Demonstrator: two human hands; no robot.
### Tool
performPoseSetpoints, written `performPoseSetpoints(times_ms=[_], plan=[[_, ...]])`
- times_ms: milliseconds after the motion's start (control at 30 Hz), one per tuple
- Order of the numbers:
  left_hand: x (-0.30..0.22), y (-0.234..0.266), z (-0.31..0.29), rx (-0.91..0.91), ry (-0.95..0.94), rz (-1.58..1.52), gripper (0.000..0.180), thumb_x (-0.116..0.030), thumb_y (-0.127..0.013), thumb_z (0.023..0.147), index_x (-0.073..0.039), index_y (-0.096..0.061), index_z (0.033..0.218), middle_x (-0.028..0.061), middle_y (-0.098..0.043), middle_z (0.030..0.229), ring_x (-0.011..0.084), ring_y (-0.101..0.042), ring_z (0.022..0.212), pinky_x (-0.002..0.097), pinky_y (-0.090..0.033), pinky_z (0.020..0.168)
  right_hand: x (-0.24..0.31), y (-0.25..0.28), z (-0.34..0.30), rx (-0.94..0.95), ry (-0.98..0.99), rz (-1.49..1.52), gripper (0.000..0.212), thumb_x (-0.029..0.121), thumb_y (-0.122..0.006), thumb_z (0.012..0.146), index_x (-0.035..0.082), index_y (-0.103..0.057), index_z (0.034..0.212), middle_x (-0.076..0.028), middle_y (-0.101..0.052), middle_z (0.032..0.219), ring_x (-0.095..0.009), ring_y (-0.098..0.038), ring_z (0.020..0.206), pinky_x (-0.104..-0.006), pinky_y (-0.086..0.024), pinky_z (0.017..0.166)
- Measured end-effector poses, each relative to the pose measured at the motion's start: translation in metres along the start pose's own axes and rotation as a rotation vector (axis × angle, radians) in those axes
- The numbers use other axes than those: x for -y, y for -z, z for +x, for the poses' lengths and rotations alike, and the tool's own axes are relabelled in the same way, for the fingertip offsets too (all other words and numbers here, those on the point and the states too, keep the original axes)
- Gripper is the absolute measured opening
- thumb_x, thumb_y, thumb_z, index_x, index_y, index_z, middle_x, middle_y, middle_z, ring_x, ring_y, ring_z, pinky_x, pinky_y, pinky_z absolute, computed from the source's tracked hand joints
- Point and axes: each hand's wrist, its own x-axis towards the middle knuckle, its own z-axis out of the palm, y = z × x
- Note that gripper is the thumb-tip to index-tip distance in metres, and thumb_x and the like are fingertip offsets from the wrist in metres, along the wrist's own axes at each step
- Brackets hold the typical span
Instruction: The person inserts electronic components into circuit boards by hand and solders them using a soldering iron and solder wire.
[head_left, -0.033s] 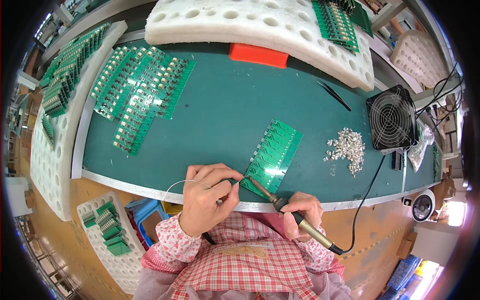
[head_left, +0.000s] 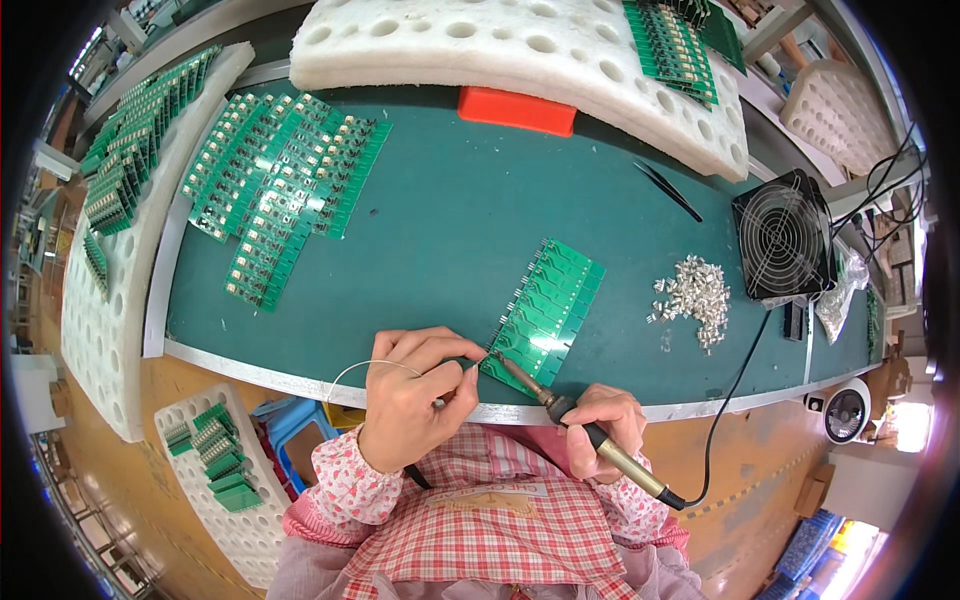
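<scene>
My right hand (head_left: 607, 428) grips a soldering iron (head_left: 630, 470), its tip resting at the near left corner of a green circuit board panel (head_left: 548, 312). Pinched in the fingers of my left hand (head_left: 418, 395) is a thin strand of solder wire (head_left: 345, 372), which loops out behind the hand to the left. Its leading end is close to the iron's tip, where the fingertips partly hide it. The panel lies flat near the table's front edge, with a row of small metal pins along its left side.
Right of the panel sits a pile of small metal parts (head_left: 697, 300), then a black fan (head_left: 785, 238) and tweezers (head_left: 668, 190). Populated boards (head_left: 290, 180) lie at left. White foam racks (head_left: 430, 55) and a red block (head_left: 517, 110) stand behind. The iron's cord (head_left: 735, 400) trails right.
</scene>
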Motion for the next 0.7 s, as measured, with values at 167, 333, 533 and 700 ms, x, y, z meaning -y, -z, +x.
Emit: performPoseSetpoints(times_ms=[167,333,533,700], plan=[[-0.001,0.0,0.0,0.011,-0.01,0.005,0.026,0.0,-0.066,0.069,-0.006,-0.046,0.054,0.0011,-0.069,0.089,0.0202,-0.063,0.086,0.0355,-0.038,0.074,-0.001,0.0,-0.001,-0.01,0.016,-0.003,0.013,0.005,-0.065,0.078,0.001,-0.054,0.085,-0.005,-0.054,0.057,-0.017,-0.05,0.041,-0.0301,-0.038,0.04],[-0.002,0.001,0.0,0.017,0.006,0.01,0.025,0.0,-0.066,0.069,-0.006,-0.047,0.055,0.0015,-0.069,0.09,0.0204,-0.063,0.085,0.0354,-0.038,0.075,0.0,0.002,-0.003,-0.046,0.01,0.015,0.013,0.004,-0.063,0.077,0.0,-0.054,0.086,-0.006,-0.053,0.056,-0.018,-0.049,0.042,-0.0306,-0.038,0.041],[-0.001,0.003,0.001,0.032,0.1,-0.063,0.024,-0.003,-0.066,0.072,-0.005,-0.048,0.056,0.0029,-0.069,0.091,0.0215,-0.063,0.085,0.0357,-0.038,0.077,-0.001,0.002,-0.007,-0.095,-0.068,0.053,0.013,0.006,-0.062,0.077,0.0,-0.055,0.086,-0.007,-0.054,0.056,-0.018,-0.05,0.043,-0.0306,-0.039,0.042],[-0.002,0.003,0.003,0.049,0.072,-0.024,0.022,-0.004,-0.067,0.071,-0.004,-0.05,0.056,0.0022,-0.069,0.092,0.0213,-0.061,0.086,0.0357,-0.037,0.076,0.0,0.001,-0.002,-0.038,-0.061,0.017,0.012,0.006,-0.063,0.077,0.0,-0.056,0.085,-0.007,-0.055,0.057,-0.019,-0.05,0.043,-0.0306,-0.039,0.042]])
